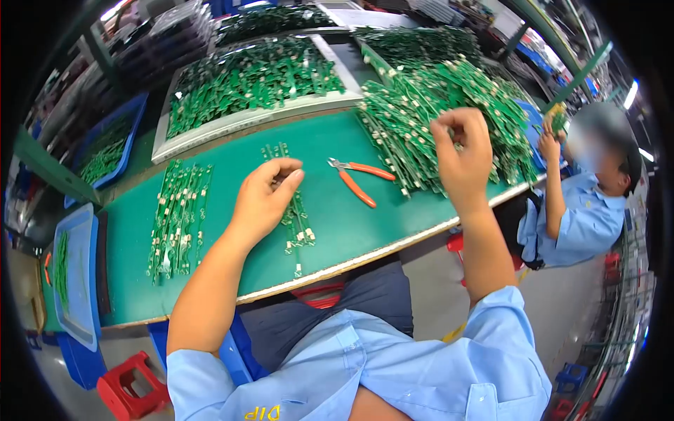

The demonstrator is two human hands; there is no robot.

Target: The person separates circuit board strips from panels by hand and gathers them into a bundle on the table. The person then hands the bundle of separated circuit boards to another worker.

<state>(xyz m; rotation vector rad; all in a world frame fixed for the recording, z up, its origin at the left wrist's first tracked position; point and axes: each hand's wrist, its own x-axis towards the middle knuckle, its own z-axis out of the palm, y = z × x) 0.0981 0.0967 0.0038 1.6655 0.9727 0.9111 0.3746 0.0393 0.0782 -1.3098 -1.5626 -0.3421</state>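
My left hand (265,198) is over a small group of narrow green circuit board strips (300,224), hiding their middle. Its fingers are curled, the thumb close to the index finger; whether anything is between them is hidden. My right hand (465,156) is in front of a large heap of similar green strips (400,130). Its thumb and fingertips come together in a pinch, and I cannot make out anything in them. Between the hands lie orange-handled cutting pliers (359,184), their jaws toward my left hand. Further left, several strips (179,217) lie side by side.
A white-framed tray (246,121) full of green strips stands at the back of the green table (260,270). Blue trays (83,281) are at the left. On the right, a co-worker (586,203) in a blue shirt sits holding something up. A red stool (133,386) stands below.
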